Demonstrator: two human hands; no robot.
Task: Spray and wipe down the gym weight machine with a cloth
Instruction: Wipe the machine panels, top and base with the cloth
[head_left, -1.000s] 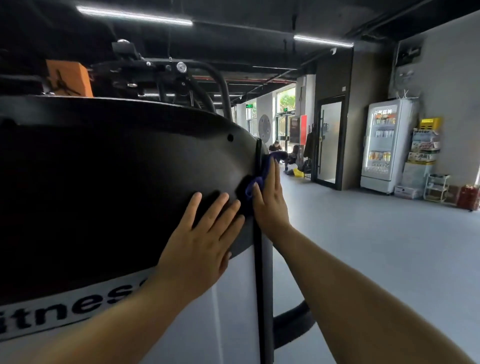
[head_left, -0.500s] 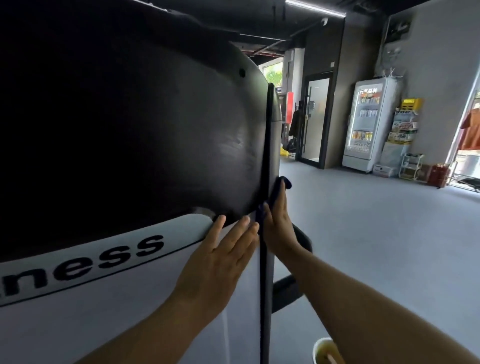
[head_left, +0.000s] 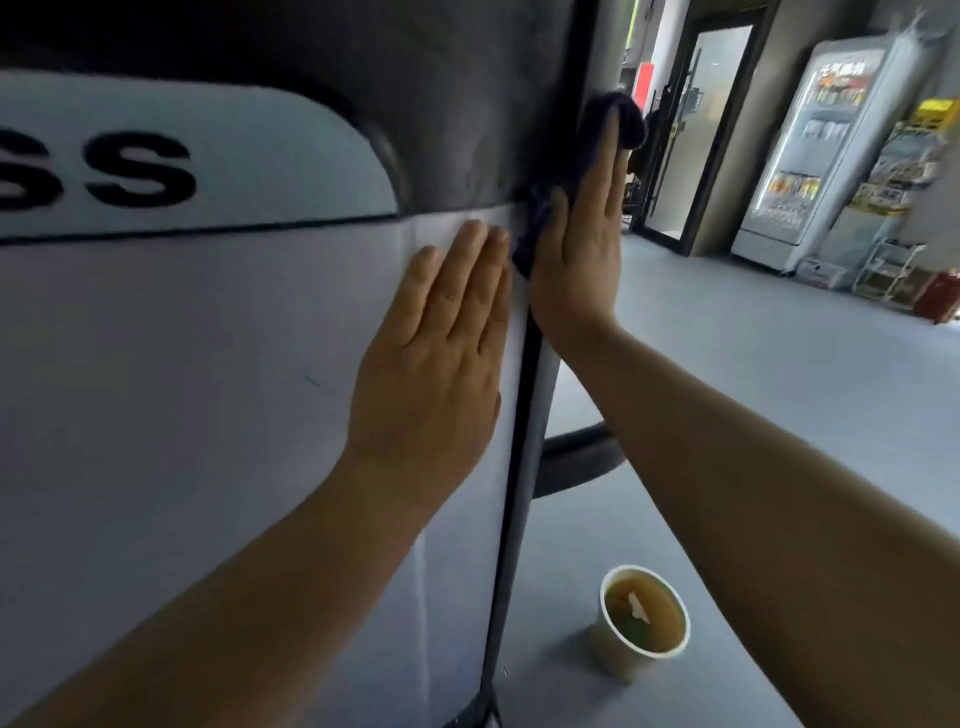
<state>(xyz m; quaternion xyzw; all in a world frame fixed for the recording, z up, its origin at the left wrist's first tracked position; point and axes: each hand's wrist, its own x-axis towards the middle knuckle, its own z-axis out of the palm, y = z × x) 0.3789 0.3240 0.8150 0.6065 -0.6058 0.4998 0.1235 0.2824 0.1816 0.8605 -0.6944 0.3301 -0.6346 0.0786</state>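
Grey floor: paper cup holds yellowish liquid; hands flat, right pressing cloth.

At upper right we see a lit white glass-door drinks fridge on the smooth grey floor, beside a black-framed glass door.

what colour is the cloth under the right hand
Dark purple-blue; the cloth shows best in the head view.

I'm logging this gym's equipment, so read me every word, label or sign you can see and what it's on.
"SS": black letters, cut off at the frame's left edge, on the white panel of the weight machine.
Header sign on the white glass-door drinks fridge: too blurred to read.
Yellow boxes on the wire rack: print too small.
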